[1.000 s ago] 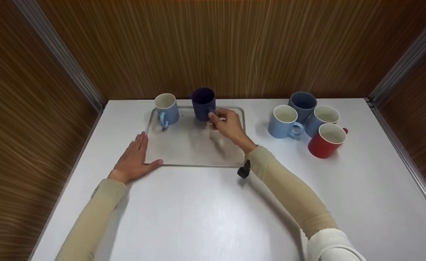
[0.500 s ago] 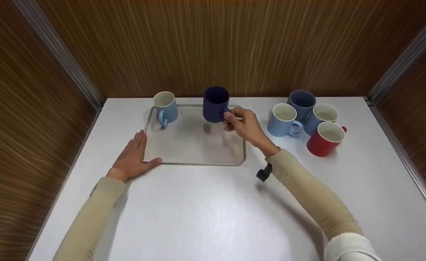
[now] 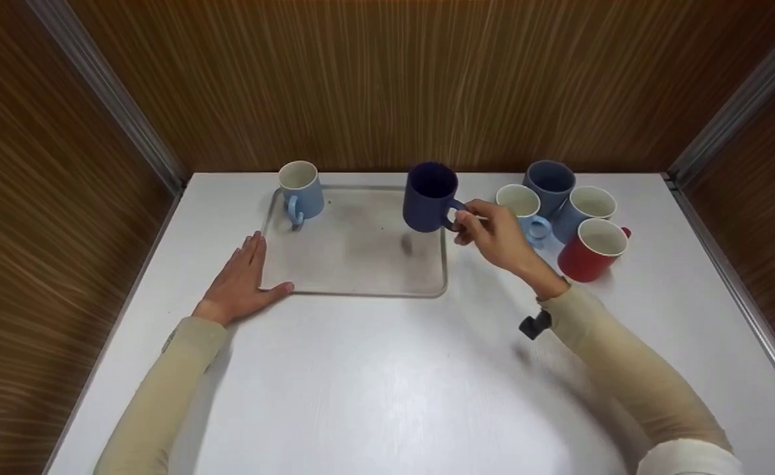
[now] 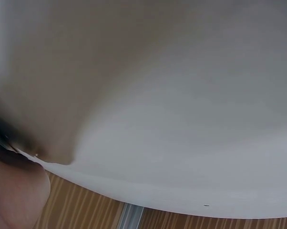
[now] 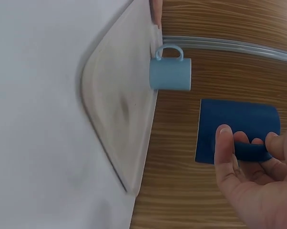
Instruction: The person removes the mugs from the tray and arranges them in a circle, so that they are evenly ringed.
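Observation:
A dark blue mug (image 3: 424,208) hangs in the air over the right edge of the tray (image 3: 354,264). My right hand (image 3: 500,237) pinches it by the handle, and the right wrist view shows the fingers curled round that handle on the dark blue mug (image 5: 239,121). My left hand (image 3: 235,284) lies flat with straight fingers at the tray's front left corner, touching its edge. On the tray's back left part stands a light blue mug (image 3: 305,198), its handle towards me. The left wrist view gives mostly blurred table and a bit of the left hand (image 4: 17,191).
To the right stand a second light blue mug (image 3: 519,201), partly behind my right hand, a grey-blue mug (image 3: 549,181), another blue mug with a pale inside (image 3: 585,208) and a red mug (image 3: 589,257). Wood-grain walls (image 3: 387,86) enclose the white table (image 3: 361,376) at the back and sides.
My right hand has carried the dark blue mug rightwards, from over the tray's back middle to its right edge. The left hand stays in place.

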`<state>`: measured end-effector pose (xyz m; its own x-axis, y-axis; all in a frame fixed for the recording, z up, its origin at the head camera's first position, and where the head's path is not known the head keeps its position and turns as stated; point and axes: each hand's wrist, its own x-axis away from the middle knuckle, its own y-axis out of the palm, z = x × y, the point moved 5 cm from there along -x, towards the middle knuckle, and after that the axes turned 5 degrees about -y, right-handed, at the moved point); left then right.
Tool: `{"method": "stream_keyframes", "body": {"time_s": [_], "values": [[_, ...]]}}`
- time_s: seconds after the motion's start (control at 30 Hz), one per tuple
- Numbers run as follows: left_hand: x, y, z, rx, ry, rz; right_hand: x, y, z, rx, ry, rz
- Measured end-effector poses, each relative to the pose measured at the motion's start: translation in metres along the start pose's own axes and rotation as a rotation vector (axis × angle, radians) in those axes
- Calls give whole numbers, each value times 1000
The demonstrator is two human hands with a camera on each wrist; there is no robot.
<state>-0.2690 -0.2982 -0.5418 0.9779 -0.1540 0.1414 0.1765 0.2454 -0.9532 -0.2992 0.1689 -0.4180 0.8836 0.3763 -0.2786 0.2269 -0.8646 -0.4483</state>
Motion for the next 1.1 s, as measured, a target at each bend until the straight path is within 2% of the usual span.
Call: {"method": "stream_keyframes", "body": {"time_s": [0.17,0.5,0.7,0.93,1.1], "values": [[2,1,2,-7,5,5,19,-21,6,81,-43,2],[3,5,2,0,-7,-4,51,-58,21,321,-122,79],[3,8,1,18,3,4,68,-75,35,395,-171,140],[3,8,1,11,10,7,89,-89,49,481,-178,193],[3,8,-1,8,7,4,101,-92,57,541,-156,198]]}}
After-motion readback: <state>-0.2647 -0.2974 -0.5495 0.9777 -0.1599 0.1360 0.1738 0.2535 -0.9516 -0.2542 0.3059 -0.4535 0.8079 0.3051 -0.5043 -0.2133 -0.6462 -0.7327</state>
